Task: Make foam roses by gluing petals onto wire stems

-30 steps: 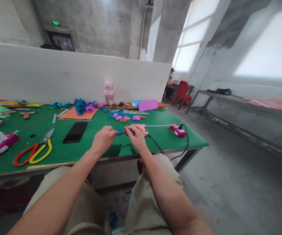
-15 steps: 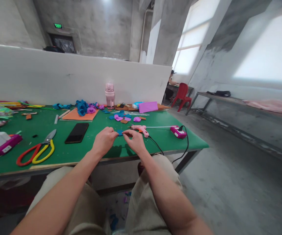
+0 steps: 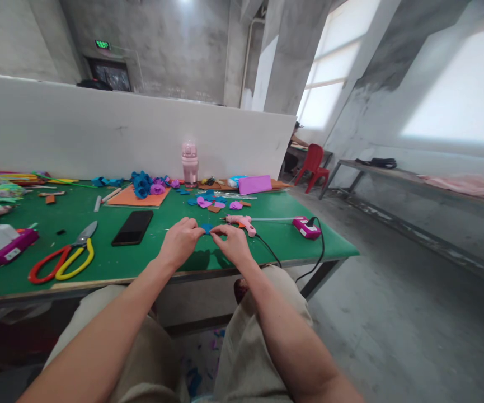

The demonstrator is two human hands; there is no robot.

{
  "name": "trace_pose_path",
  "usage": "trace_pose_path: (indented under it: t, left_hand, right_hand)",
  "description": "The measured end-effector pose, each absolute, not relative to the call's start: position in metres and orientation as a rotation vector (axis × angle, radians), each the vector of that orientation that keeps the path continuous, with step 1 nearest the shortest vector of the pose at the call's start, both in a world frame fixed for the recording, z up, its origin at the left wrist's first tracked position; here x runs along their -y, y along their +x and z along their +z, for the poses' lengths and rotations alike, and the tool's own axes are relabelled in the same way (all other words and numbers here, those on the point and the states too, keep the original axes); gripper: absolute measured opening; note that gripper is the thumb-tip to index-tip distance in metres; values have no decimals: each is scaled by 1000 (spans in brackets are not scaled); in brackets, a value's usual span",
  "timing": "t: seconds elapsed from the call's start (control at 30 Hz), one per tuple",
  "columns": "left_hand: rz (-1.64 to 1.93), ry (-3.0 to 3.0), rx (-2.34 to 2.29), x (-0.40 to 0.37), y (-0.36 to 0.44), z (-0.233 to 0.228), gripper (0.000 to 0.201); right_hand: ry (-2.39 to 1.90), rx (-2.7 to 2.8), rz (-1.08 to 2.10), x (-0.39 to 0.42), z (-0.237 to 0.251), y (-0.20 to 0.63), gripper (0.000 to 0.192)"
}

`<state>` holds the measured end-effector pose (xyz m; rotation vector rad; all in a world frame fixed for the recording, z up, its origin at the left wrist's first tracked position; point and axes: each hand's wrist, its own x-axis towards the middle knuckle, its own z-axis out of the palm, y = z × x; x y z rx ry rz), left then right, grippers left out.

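Observation:
Between my two hands is a small blue paper piece [image 3: 207,228], held just above the green table [image 3: 99,263]. My left hand [image 3: 182,240] pinches its left edge with thumb and forefinger. On the opposite edge, my right hand [image 3: 230,242] grips it the same way. Close to the right of my right hand lies a pink glue gun [image 3: 244,222] with a clear glue stick out of its back. Beyond the hands, several blue and purple paper petals [image 3: 208,200] are scattered.
Scissors [image 3: 71,254] with red and yellow handles and a black phone [image 3: 133,228] lie to the left. Blue paper flowers [image 3: 141,184] rest on orange paper [image 3: 128,197]. A pink bottle [image 3: 190,164] stands by the white partition [image 3: 141,129]. A purple power strip [image 3: 306,227] sits at right.
The blue paper piece looks more spread between my fingertips. Both hands stay almost in place, and the view has shifted very slightly.

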<state>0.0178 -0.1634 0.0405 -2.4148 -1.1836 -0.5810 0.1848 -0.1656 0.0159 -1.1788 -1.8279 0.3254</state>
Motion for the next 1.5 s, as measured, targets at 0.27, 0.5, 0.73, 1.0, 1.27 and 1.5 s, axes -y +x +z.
trace_pose_path:
  t: [0.27, 0.5, 0.73, 1.0, 1.27, 1.5]
  left_hand:
    - [-564, -2406, 1150, 163, 19, 40, 21]
    - [-560, -2417, 1114, 165, 20, 42, 21]
    - [-517, -2421, 1076, 166, 21, 43, 20]
    - [-482, -2418, 1066, 167, 21, 43, 18]
    - [-671, -2383, 1281, 164, 15, 43, 21]
    - [-1765, -2424, 1811, 150, 1, 44, 21]
  right_hand:
    - [-1215, 1875, 238, 169, 17, 183, 14]
    - [-1249, 1913, 188, 170, 18, 182, 12]
    - [-1292, 2019, -6, 172, 19, 180, 11]
    - [-1329, 2141, -206, 174, 21, 178, 11]
    - [-1094, 1944, 64, 179, 28, 181, 28]
    - [-921, 1455, 586, 168, 26, 196, 22]
